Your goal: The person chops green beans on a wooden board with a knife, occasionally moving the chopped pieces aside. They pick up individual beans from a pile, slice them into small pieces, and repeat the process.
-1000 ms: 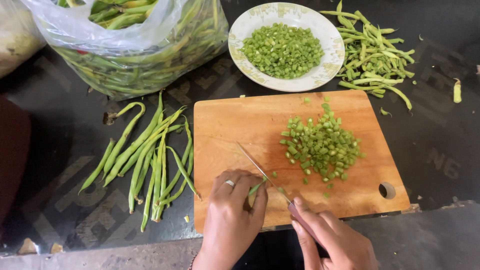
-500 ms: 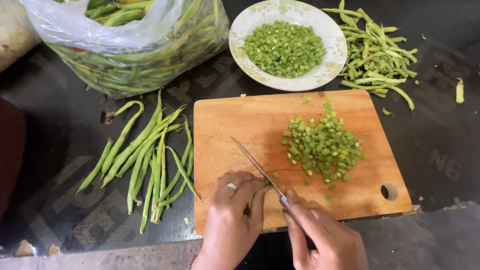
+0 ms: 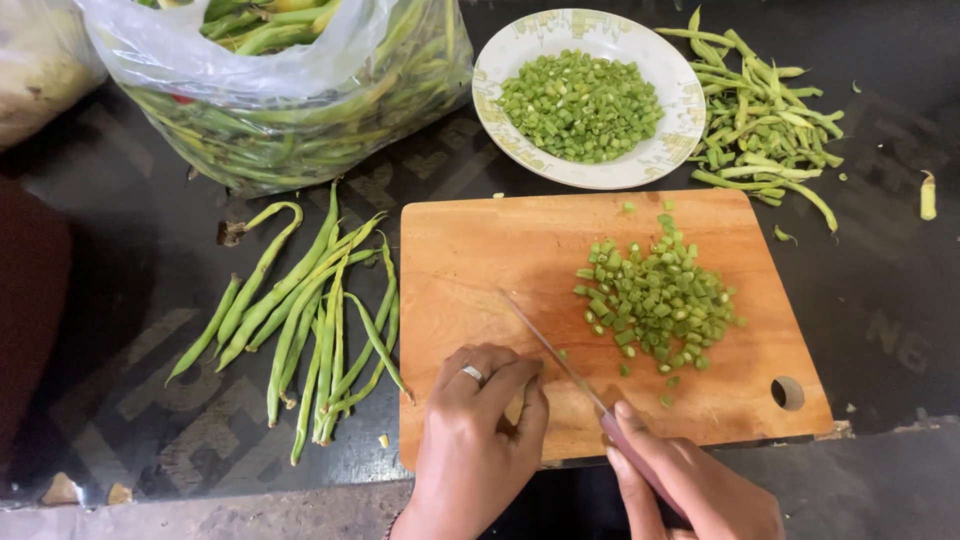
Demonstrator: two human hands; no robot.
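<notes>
A wooden cutting board lies on the dark counter. A heap of chopped green bean pieces sits on its right half. My right hand grips a knife whose thin blade slants up to the left across the board. My left hand, with a ring on one finger, presses down on the board's near edge just left of the blade; whatever lies under its fingers is hidden. Whole green beans lie loose on the counter left of the board.
A white plate of chopped beans stands behind the board. Trimmed bean ends lie to its right. A clear plastic bag full of beans fills the back left. The counter's front edge runs just below the board.
The knife blade has shifted a little left and down over the board's near edge. My left hand has drawn back, and the bean end seen before is now hidden.
</notes>
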